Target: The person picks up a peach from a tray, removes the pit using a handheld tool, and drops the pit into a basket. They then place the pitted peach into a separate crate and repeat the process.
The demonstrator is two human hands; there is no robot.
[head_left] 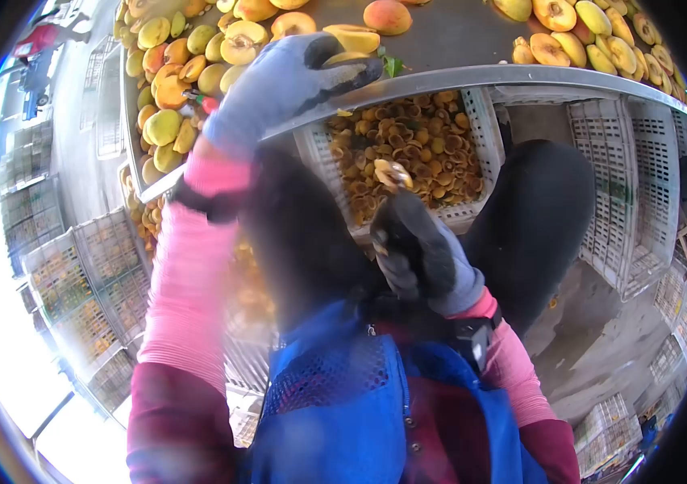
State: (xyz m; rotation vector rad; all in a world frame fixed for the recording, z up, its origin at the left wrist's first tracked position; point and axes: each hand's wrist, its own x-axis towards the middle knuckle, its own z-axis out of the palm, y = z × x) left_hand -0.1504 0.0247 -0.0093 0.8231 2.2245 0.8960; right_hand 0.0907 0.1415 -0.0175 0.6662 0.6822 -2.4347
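Note:
My left hand [299, 85], in a grey glove with dark fingertips, reaches over the metal table's front edge. Its thumb and fingers are spread beside a yellow fruit half [351, 38], with a bit of yellow flesh between them. My right hand [420, 246], gloved alike, is closed in front of my lap. A wet brownish piece, like a fruit pit or cut fruit [393, 174], shows at its tip, above a crate. What the fingers wrap around is hidden. Peach-like fruit, whole and halved [168, 85], is heaped left of my left hand.
A white plastic crate [485, 153] of brown fruit scraps [408, 141] stands between my knees under the table edge [440, 74]. More halves [577, 40] lie at the table's right. Tall crates [630, 185] stand right; stacked crates [85, 278] stand left.

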